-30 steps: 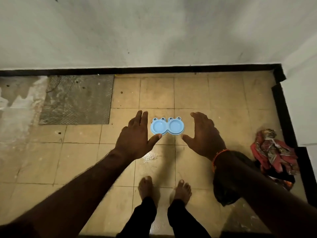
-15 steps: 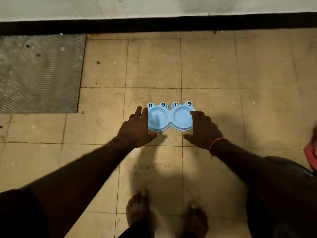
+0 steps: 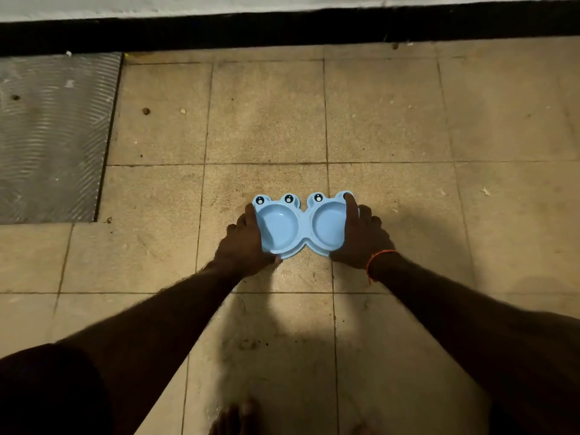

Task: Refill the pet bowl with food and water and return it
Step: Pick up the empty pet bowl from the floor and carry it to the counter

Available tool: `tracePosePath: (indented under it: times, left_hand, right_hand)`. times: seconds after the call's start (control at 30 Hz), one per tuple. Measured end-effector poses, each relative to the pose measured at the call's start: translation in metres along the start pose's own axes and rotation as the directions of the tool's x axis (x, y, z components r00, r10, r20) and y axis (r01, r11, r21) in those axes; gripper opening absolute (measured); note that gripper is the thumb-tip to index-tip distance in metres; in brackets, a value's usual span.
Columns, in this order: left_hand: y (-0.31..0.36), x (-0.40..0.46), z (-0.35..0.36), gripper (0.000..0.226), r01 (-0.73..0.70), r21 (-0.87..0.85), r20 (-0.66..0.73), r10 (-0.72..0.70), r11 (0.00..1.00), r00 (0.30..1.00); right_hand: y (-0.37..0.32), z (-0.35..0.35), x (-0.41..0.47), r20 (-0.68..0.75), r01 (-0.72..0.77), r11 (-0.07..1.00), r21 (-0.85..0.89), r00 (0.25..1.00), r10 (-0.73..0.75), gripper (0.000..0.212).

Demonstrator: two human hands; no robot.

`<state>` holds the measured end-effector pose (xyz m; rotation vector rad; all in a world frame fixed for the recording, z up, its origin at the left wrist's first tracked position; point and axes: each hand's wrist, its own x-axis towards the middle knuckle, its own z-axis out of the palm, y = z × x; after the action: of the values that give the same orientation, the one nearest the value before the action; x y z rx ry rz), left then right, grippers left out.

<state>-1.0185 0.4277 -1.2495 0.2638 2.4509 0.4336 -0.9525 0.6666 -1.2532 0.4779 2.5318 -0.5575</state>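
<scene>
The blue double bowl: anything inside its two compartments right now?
Both compartments of the blue double bowl look empty, no food or water visible. The left hand and right hand cover its outer edges, so those rims are hidden.

Both arms reach forward, left hand (image 3: 243, 243) and right hand (image 3: 364, 237) clasped inward

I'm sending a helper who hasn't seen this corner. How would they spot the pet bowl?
Start at the black skirting strip along the wall, then look down the beige tiled floor. There sits the light blue plastic double pet bowl, two empty round wells side by side, held between the left hand and right hand. Its cartoon frog eyes are unmistakable.
</scene>
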Motion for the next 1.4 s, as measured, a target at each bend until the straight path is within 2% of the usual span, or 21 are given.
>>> tracePosePath:
  times: [0.2, 0.43, 0.53, 0.7, 0.77, 0.83, 0.93, 1.1, 1.17, 1.3, 1.4]
  left_hand:
    - [0.027, -0.051, -0.057, 0.123, -0.069, -0.018, -0.039, 0.069, 0.997, 0.997]
    - [0.108, -0.181, -0.223, 0.114, -0.178, 0.005, -0.112, 0.177, 0.984, 0.978]
    - [0.148, -0.248, -0.301, 0.118, -0.213, 0.005, -0.151, 0.211, 0.977, 0.966]
    - [0.218, -0.363, -0.420, 0.138, -0.235, -0.027, -0.136, 0.230, 0.972, 0.964]
    - [0.242, -0.404, -0.463, 0.139, -0.257, -0.035, -0.128, 0.251, 0.966, 0.959]
    - [0.262, -0.436, -0.503, 0.131, -0.291, -0.041, -0.140, 0.283, 0.956, 0.949]
    - [0.291, -0.482, -0.555, 0.105, -0.410, -0.017, -0.192, 0.399, 0.912, 0.897]
    - [0.328, -0.532, -0.612, 0.079, -0.511, -0.057, -0.229, 0.487, 0.857, 0.843]
    - [0.339, -0.542, -0.626, 0.070, -0.538, -0.084, -0.289, 0.496, 0.839, 0.819]
    - [0.370, -0.556, -0.644, 0.070, -0.567, -0.148, -0.484, 0.440, 0.810, 0.756]
    - [0.397, -0.566, -0.653, 0.052, -0.640, -0.288, -0.561, 0.416, 0.712, 0.716]
  right_hand:
    - [-0.007, -0.054, -0.064, -0.063, 0.017, 0.979, 0.203, 0.998, -0.004, 0.132]
    - [-0.059, -0.208, -0.191, -0.184, 0.065, 0.947, 0.313, 0.983, -0.007, 0.124]
    - [-0.088, -0.284, -0.255, -0.224, 0.070, 0.931, 0.359, 0.975, 0.013, 0.124]
    - [-0.123, -0.411, -0.367, -0.299, 0.108, 0.917, 0.385, 0.954, 0.013, 0.132]
    - [-0.135, -0.460, -0.409, -0.336, 0.118, 0.917, 0.382, 0.942, 0.018, 0.133]
    - [-0.147, -0.503, -0.443, -0.361, 0.117, 0.913, 0.390, 0.932, 0.035, 0.131]
    - [-0.162, -0.562, -0.491, -0.392, 0.115, 0.914, 0.389, 0.919, 0.051, 0.126]
    - [-0.176, -0.636, -0.564, -0.481, 0.111, 0.921, 0.375, 0.872, 0.091, 0.125]
    - [-0.179, -0.655, -0.591, -0.520, 0.120, 0.920, 0.373, 0.849, 0.100, 0.127]
    - [-0.180, -0.679, -0.644, -0.580, 0.107, 0.908, 0.406, 0.798, 0.165, 0.120]
    - [-0.181, -0.685, -0.682, -0.594, 0.119, 0.852, 0.510, 0.764, 0.249, 0.123]
